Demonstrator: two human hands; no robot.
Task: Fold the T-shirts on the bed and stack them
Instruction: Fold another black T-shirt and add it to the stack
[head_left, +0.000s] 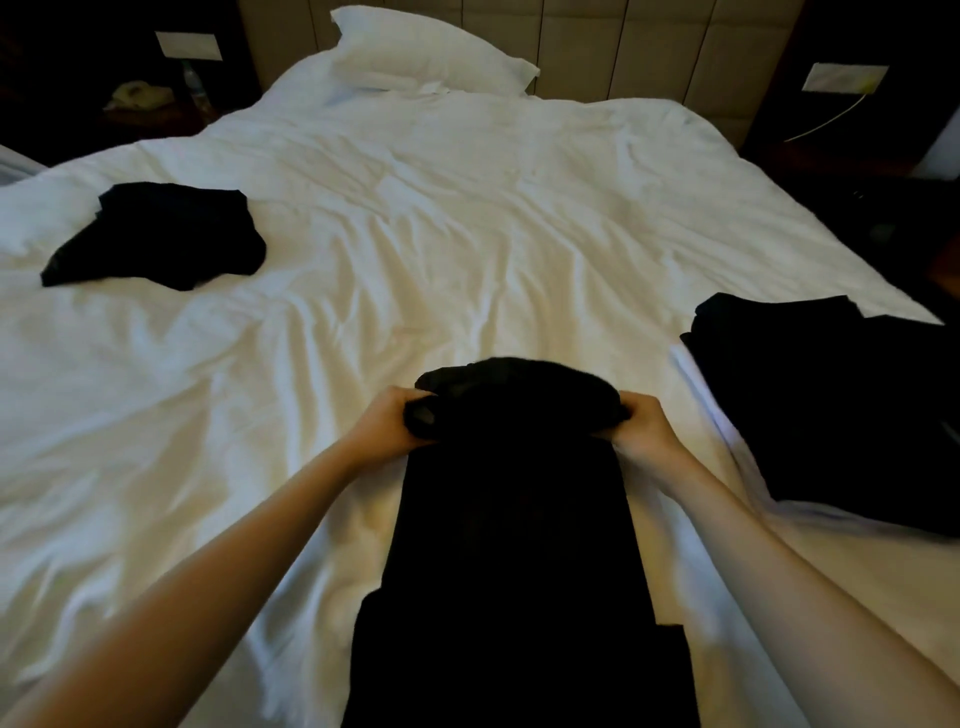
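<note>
Head view. White bed (467, 234), sheet wrinkled.

Black T-shirt (519, 545) lies at 6 o'clock as a long narrow strip running from the near edge of the bed toward centre. Its far end is raised and rolled back over itself.

Left hand (387, 423): fingers curled round the bunched left corner of that far end, firm grip. Right hand (641, 426): same grip on the right corner. Both forearms extended, one along each side of the strip.

Second black T-shirt (156, 234), crumpled, at 10 o'clock, well apart from the hands.

Dark pile of garments (831, 405) at 4 o'clock by the bed's right edge; number of layers cannot be told.

Pillow (426, 52) at 12 o'clock against the padded headboard (623, 47).
</note>
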